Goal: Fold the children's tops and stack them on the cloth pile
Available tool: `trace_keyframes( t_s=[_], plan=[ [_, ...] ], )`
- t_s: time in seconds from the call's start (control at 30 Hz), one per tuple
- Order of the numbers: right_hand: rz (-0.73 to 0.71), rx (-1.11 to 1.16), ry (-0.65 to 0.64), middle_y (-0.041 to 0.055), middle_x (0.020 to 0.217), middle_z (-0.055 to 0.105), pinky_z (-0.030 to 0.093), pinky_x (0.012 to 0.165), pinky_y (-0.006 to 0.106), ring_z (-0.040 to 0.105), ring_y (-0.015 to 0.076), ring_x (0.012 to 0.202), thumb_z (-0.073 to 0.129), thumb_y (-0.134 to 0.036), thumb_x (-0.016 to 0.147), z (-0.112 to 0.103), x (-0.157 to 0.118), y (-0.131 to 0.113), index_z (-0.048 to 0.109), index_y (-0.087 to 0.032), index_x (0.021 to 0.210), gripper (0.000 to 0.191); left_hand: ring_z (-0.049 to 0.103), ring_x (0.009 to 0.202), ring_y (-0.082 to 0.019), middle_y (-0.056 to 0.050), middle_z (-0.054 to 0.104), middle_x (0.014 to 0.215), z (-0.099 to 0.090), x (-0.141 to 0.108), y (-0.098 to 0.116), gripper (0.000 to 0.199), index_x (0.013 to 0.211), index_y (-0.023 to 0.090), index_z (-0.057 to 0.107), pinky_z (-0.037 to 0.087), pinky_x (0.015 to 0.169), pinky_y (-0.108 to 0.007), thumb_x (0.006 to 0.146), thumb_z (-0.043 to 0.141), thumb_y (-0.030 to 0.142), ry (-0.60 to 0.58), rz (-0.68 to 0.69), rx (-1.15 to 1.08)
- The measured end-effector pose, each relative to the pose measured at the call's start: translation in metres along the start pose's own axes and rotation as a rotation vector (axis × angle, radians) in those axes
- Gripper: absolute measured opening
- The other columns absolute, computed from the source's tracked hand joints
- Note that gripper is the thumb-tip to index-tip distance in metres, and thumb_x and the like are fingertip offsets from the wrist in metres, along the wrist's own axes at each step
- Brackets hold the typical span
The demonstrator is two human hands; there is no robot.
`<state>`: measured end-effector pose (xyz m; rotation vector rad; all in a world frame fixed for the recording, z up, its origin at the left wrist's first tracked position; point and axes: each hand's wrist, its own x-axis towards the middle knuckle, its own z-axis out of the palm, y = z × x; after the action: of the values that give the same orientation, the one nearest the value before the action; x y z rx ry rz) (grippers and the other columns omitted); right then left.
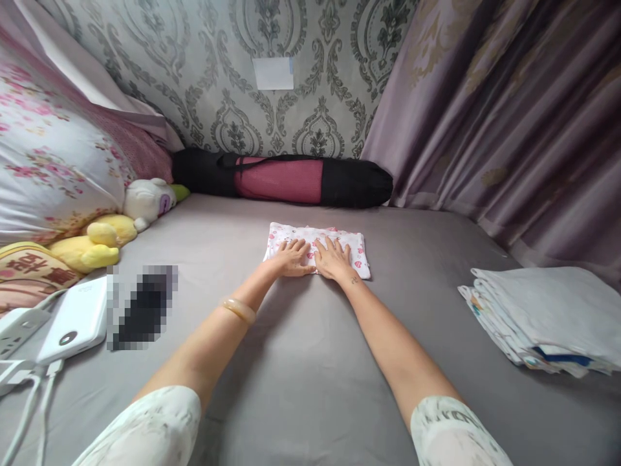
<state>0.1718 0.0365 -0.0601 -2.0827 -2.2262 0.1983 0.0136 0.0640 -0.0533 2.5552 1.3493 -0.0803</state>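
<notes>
A folded white cloth with pink and red heart prints (359, 249) lies flat on the grey bed sheet (310, 362), in the middle of the view. My left hand (294, 257) rests on its left half, palm down with the fingers spread. Beside it, my right hand (332, 257) presses on the right half in the same way, fingers stretched forward. The two thumbs come close together near the cloth's front edge. Neither hand grips anything. Parts of the cloth are hidden under my palms.
A stack of folded white cloths (557, 317) lies at right. Along the wall stretches a black and pink cylindrical bag (279, 179). At left are plush toys (148, 200), a floral pillow (53, 155), a white power bank (75, 317) with cables, and a blurred dark object (145, 310). Curtains (466, 110) hang at right.
</notes>
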Motion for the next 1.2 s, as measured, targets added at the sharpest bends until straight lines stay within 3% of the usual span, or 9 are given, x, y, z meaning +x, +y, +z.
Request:
trace_keyframes(
  t_s=[0.1, 0.23, 0.37, 0.5, 0.6, 0.7, 0.8, 1.0, 1.2],
  plan=[
    [0.010, 0.018, 0.030, 0.0097, 0.148, 0.043, 0.023, 0.107, 0.054, 0.039, 0.0333, 0.131, 0.026, -0.037, 0.099, -0.006, 0.004, -0.001, 0.049, -0.027, 0.140, 0.048, 0.041, 0.132, -0.033, -0.012, 0.048, 0.143, -0.012, 0.007, 0.006, 0.050, 0.131, 0.023, 0.053, 0.028, 0.109, -0.050, 0.087, 0.050, 0.046, 0.027, -0.034, 0.018],
    [0.045, 0.007, 0.140, 0.0109, 0.143, 0.047, 0.022, 0.107, 0.053, 0.041, 0.0331, 0.125, 0.029, -0.037, 0.099, 0.001, 0.004, -0.006, 0.051, -0.025, 0.135, 0.044, 0.052, 0.113, -0.031, -0.014, 0.059, 0.120, -0.005, 0.018, 0.021, 0.031, 0.109, 0.019, 0.062, 0.039, 0.095, -0.045, 0.094, 0.038, 0.030, 0.253, -0.212, 0.036],
    [0.046, -0.005, 0.229, 0.0112, 0.141, 0.049, 0.018, 0.109, 0.053, 0.041, 0.0329, 0.124, 0.032, -0.036, 0.098, 0.013, 0.002, -0.009, 0.052, -0.024, 0.134, 0.042, 0.050, 0.110, -0.032, -0.017, 0.058, 0.116, 0.016, 0.027, 0.027, 0.030, 0.110, 0.016, 0.059, 0.038, 0.091, -0.045, 0.095, 0.035, 0.028, 0.412, -0.277, 0.067],
    [0.052, 0.006, 0.249, 0.0124, 0.138, 0.052, 0.018, 0.109, 0.054, 0.043, 0.0325, 0.123, 0.031, -0.035, 0.099, 0.013, 0.003, -0.009, 0.054, -0.023, 0.131, 0.042, 0.050, 0.111, -0.033, -0.018, 0.058, 0.116, 0.022, 0.028, 0.025, 0.032, 0.110, 0.015, 0.059, 0.038, 0.092, -0.046, 0.096, 0.032, 0.028, 0.413, -0.246, 0.078],
    [0.044, 0.032, 0.271, 0.0137, 0.143, 0.049, 0.015, 0.113, 0.051, 0.040, 0.0303, 0.130, 0.027, -0.031, 0.099, 0.006, 0.007, -0.010, 0.053, -0.019, 0.134, 0.045, 0.046, 0.123, -0.031, -0.018, 0.055, 0.131, 0.018, 0.028, 0.023, 0.038, 0.122, 0.013, 0.056, 0.036, 0.100, -0.045, 0.096, 0.031, 0.024, 0.475, -0.212, 0.064],
    [-0.038, 0.042, 0.292, 0.0101, 0.157, 0.032, 0.006, 0.117, 0.048, 0.022, 0.0265, 0.145, 0.026, -0.026, 0.099, 0.004, 0.013, -0.010, 0.040, -0.015, 0.146, 0.051, 0.025, 0.143, -0.029, -0.014, 0.039, 0.152, 0.018, 0.031, 0.018, 0.048, 0.141, 0.012, 0.043, 0.022, 0.114, -0.046, 0.097, 0.028, 0.023, 0.598, -0.149, 0.063],
    [-0.092, 0.043, 0.236, 0.0067, 0.160, 0.026, 0.001, 0.119, 0.047, 0.013, 0.0242, 0.148, 0.025, -0.026, 0.098, 0.009, 0.018, -0.007, 0.034, -0.013, 0.151, 0.055, 0.019, 0.147, -0.029, -0.010, 0.036, 0.155, 0.025, 0.035, 0.012, 0.052, 0.148, 0.018, 0.036, 0.012, 0.118, -0.052, 0.098, 0.027, 0.030, 0.525, -0.169, 0.029],
    [-0.071, 0.066, 0.128, 0.0052, 0.159, 0.029, 0.010, 0.118, 0.049, 0.020, 0.0234, 0.147, 0.023, -0.029, 0.098, 0.020, 0.022, -0.001, 0.036, -0.016, 0.150, 0.055, 0.024, 0.146, -0.031, -0.009, 0.034, 0.157, 0.031, 0.038, 0.003, 0.054, 0.148, 0.021, 0.038, 0.015, 0.117, -0.055, 0.100, 0.022, 0.040, 0.316, -0.223, -0.013],
    [-0.067, 0.063, 0.111, 0.0052, 0.159, 0.028, 0.011, 0.118, 0.047, 0.019, 0.0221, 0.147, 0.022, -0.030, 0.099, 0.013, 0.021, -0.001, 0.035, -0.017, 0.150, 0.055, 0.024, 0.146, -0.030, -0.009, 0.034, 0.156, 0.030, 0.037, 0.003, 0.053, 0.148, 0.021, 0.038, 0.015, 0.117, -0.055, 0.100, 0.024, 0.040, 0.358, -0.216, -0.015]
  ],
)
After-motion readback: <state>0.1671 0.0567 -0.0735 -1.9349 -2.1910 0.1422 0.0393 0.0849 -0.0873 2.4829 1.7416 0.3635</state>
